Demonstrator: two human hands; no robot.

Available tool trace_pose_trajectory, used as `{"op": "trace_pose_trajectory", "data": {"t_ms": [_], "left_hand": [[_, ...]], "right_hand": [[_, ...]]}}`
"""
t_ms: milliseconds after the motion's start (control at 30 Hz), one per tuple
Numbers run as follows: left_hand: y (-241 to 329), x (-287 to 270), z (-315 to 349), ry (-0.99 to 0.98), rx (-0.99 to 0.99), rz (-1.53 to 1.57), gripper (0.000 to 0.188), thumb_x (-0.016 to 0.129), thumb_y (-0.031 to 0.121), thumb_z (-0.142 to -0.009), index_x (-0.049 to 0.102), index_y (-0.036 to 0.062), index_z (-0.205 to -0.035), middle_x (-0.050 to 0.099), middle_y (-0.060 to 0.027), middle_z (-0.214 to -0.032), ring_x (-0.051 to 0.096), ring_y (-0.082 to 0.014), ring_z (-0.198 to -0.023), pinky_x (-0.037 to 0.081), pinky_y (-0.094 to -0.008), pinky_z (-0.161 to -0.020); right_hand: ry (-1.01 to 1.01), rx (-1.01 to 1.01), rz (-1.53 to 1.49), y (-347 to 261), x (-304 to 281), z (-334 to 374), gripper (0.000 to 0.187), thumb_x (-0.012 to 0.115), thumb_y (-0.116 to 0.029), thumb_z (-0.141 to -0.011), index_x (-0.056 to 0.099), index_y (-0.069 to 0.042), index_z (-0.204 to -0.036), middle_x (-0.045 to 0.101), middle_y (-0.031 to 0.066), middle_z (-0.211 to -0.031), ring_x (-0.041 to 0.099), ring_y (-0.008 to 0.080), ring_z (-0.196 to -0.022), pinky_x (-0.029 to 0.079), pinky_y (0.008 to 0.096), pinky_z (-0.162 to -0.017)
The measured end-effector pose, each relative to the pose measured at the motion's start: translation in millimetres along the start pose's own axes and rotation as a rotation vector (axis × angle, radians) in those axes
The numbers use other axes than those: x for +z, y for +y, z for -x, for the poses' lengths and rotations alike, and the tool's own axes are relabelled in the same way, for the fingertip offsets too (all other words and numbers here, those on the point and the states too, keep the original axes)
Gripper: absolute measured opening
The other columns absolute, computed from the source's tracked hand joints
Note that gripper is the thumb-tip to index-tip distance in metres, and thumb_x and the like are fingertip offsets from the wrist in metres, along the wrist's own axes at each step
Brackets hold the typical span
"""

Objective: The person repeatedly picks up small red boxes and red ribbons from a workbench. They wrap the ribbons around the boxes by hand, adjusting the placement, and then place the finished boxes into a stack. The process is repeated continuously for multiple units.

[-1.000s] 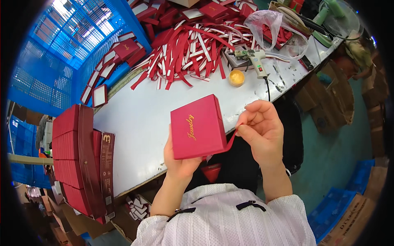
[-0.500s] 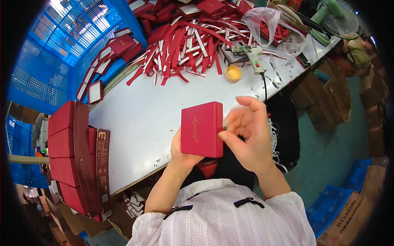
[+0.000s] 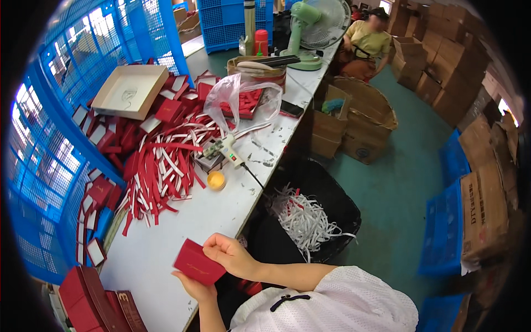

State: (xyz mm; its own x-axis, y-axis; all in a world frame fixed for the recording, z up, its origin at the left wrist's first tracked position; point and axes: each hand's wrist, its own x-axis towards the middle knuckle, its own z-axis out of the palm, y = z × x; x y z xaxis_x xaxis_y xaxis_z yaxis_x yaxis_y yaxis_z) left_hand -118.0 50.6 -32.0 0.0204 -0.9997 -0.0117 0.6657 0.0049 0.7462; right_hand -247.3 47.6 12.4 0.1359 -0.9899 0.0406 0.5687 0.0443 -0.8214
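A worker's left hand [image 3: 193,286], fingers partly closed, grips a flat, red, gold-lettered box [image 3: 194,264] above the near edge of a white-topped worktable [image 3: 145,265]. The right hand [image 3: 233,257] curls its fingers against the box's upper right edge, their hold unclear, near a heap of flat red-and-white strips [image 3: 161,166].

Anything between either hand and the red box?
Nothing visible. The left hand holds the red box from its near side; the right hand is at its upper right edge, apparently touching it.
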Motion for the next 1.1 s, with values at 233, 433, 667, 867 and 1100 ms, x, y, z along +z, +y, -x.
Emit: {"op": "trace_pose_trajectory", "data": {"t_ms": [233, 433, 667, 867, 1100], "left_hand": [[11.3, -20.9, 1.1, -0.177, 0.238, -0.710, 0.067, 0.070, 0.028, -0.058, 0.035, 0.0005, -0.108, 0.039, -0.0097, -0.106, 0.039, -0.0188, -0.096, 0.029, -0.0343, -0.087], [9.1, -46.3, -2.6, -0.134, 0.076, -0.503, 0.043, 0.064, 0.011, -0.060, 0.038, 0.0031, -0.093, 0.044, -0.0094, -0.092, 0.042, -0.0182, -0.090, 0.032, -0.0342, -0.085], [5.4, -40.3, 0.6, -0.065, 0.102, -0.515, 0.045, 0.063, 0.017, -0.058, 0.038, 0.0049, -0.093, 0.042, -0.0068, -0.089, 0.040, -0.0164, -0.086, 0.032, -0.0304, -0.080], [6.1, -25.1, 6.9, -0.046, 0.113, -0.524, 0.045, 0.061, 0.020, -0.060, 0.039, 0.0047, -0.096, 0.041, -0.0072, -0.092, 0.039, -0.0171, -0.088, 0.032, -0.0309, -0.080], [9.1, -22.1, 11.7, -0.052, 0.123, -0.512, 0.040, 0.058, 0.018, -0.062, 0.040, 0.0040, -0.094, 0.041, -0.0067, -0.091, 0.040, -0.0167, -0.087, 0.032, -0.0287, -0.080]], "right_hand": [[-0.161, -0.193, 0.663, 11.1, 11.8, -1.1, 0.014, 0.050, -0.016, -0.079, 0.051, -0.003, -0.076, 0.053, 0.0072, -0.058, 0.050, 0.0137, -0.051, 0.039, 0.0257, -0.050], [-0.233, 0.081, 0.489, 68.7, -0.3, -15.2, 0.027, 0.039, -0.023, -0.086, 0.051, -0.002, -0.074, 0.051, 0.0019, -0.063, 0.047, 0.0088, -0.060, 0.038, 0.0239, -0.055], [-0.167, -0.113, 0.357, 69.4, -2.4, -3.6, 0.029, 0.037, -0.026, -0.086, 0.051, -0.002, -0.077, 0.047, 0.0014, -0.064, 0.041, 0.0086, -0.061, 0.035, 0.0236, -0.057], [-0.225, 0.010, 0.438, 87.3, -17.7, 0.7, 0.030, 0.036, -0.027, -0.087, 0.052, -0.002, -0.086, 0.052, 0.0022, -0.076, 0.046, 0.0088, -0.073, 0.036, 0.0222, -0.068], [-0.207, -0.070, 0.488, 89.2, -16.8, -0.6, 0.031, 0.035, -0.028, -0.087, 0.052, -0.002, -0.086, 0.052, 0.0023, -0.075, 0.046, 0.0097, -0.072, 0.037, 0.0230, -0.067]]}}
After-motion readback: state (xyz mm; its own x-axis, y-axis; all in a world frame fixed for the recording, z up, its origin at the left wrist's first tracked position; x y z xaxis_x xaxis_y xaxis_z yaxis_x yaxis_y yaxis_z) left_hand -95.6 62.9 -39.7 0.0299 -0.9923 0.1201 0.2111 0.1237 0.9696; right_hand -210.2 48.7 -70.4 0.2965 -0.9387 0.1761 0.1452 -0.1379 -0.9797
